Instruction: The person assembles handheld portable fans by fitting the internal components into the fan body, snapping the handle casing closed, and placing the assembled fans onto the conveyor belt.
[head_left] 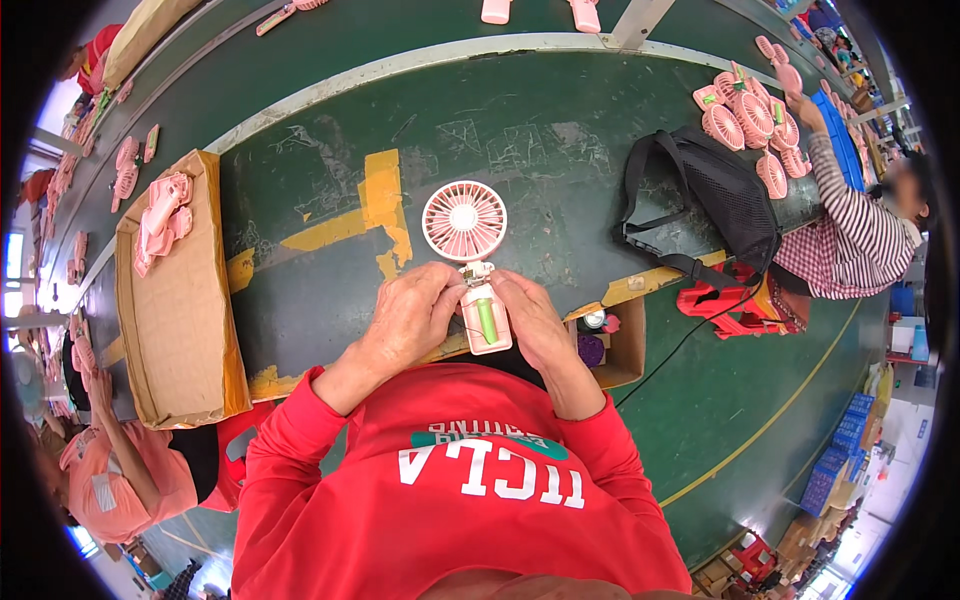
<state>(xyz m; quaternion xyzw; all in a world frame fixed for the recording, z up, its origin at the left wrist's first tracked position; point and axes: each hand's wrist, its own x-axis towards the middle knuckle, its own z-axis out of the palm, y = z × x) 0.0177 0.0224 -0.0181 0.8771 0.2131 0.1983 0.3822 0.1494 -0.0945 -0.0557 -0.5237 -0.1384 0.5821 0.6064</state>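
A pink handheld fan [465, 221] lies at the table's front edge, its round grille pointing away from me. Its handle [487, 345] is uncovered, and a green battery [487, 320] and thin dark wires show inside. My left hand [412, 312] is closed, thumb and fingers pinched by the fan's neck on the left; whatever small part they grip is hidden. From the other side, my right hand [537, 318] holds the handle near the neck, with the thumb by the small metal-and-white parts there.
A shallow cardboard tray [180, 340] with pink fan parts [163, 220] stands left. A black bag [705, 200] lies right, before a pile of pink fans [750, 115] and a co-worker in striped sleeves [850, 220]. Below the edge is an open box [625, 345]. Another person sits left.
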